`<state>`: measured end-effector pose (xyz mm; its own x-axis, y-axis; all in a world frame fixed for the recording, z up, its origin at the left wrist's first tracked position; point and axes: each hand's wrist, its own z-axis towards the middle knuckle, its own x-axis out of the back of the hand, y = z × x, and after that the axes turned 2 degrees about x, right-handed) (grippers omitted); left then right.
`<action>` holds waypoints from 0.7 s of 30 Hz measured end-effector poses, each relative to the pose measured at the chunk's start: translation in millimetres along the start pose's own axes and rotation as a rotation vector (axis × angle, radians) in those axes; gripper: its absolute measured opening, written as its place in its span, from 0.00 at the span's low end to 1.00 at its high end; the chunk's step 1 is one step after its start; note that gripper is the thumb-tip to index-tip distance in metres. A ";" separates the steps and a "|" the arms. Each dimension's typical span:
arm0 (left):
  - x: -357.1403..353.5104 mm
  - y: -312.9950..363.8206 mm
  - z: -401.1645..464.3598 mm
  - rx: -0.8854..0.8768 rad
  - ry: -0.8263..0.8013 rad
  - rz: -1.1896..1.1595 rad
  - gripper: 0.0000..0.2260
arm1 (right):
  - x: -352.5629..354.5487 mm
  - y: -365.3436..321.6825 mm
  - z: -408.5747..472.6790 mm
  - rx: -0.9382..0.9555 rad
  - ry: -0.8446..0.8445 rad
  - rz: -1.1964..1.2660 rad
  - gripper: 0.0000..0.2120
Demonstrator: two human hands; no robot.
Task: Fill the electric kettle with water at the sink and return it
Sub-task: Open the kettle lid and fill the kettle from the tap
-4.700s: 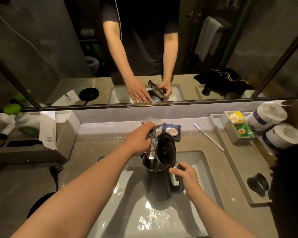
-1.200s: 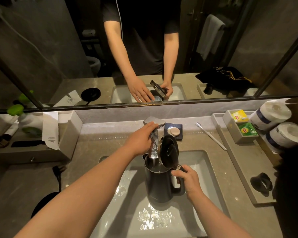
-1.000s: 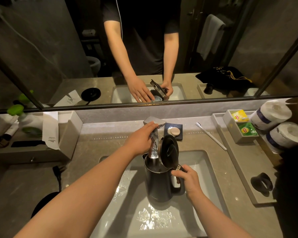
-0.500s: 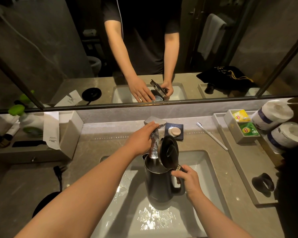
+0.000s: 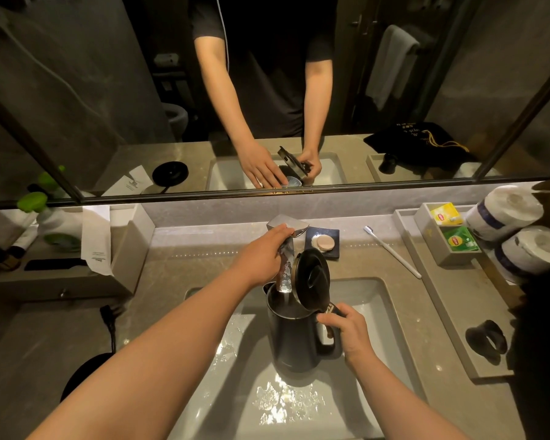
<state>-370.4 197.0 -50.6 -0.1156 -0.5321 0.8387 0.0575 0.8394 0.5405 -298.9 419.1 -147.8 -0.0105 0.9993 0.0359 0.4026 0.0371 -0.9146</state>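
A dark grey electric kettle (image 5: 294, 339) stands upright in the white sink (image 5: 372, 308) with its black lid (image 5: 311, 277) flipped up. My right hand (image 5: 346, 331) is shut on the kettle's handle. A stream of water runs from the chrome faucet (image 5: 288, 225) into the kettle's mouth. My left hand (image 5: 262, 257) rests on the faucet, fingers wrapped over its lever. The round black kettle base (image 5: 83, 374) lies on the counter at the lower left, its cord running up to a plug.
A soap dish (image 5: 323, 242) sits behind the faucet and a white toothbrush (image 5: 392, 251) lies to its right. A grey tray (image 5: 451, 300) holds tea bags, toilet rolls and a black object. On the left stand a grey organiser (image 5: 131, 249) and bottles. A mirror faces me.
Water keeps running into the kettle. Both hands and the kettle stay where they were; only the camera shifts slightly.
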 end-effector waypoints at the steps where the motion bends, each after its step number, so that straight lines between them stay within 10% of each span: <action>1: -0.1 0.2 0.3 0.002 0.002 0.001 0.25 | -0.1 0.0 0.1 0.003 0.001 -0.002 0.27; 21: 0.4 0.7 -0.4 0.010 -0.003 0.000 0.24 | 0.2 1.0 1.9 0.004 0.003 0.017 0.23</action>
<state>-370.0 197.4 -49.9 -0.1187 -0.5317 0.8385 0.0473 0.8405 0.5397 -300.2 419.3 -149.5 -0.0008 0.9998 0.0218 0.3988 0.0203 -0.9168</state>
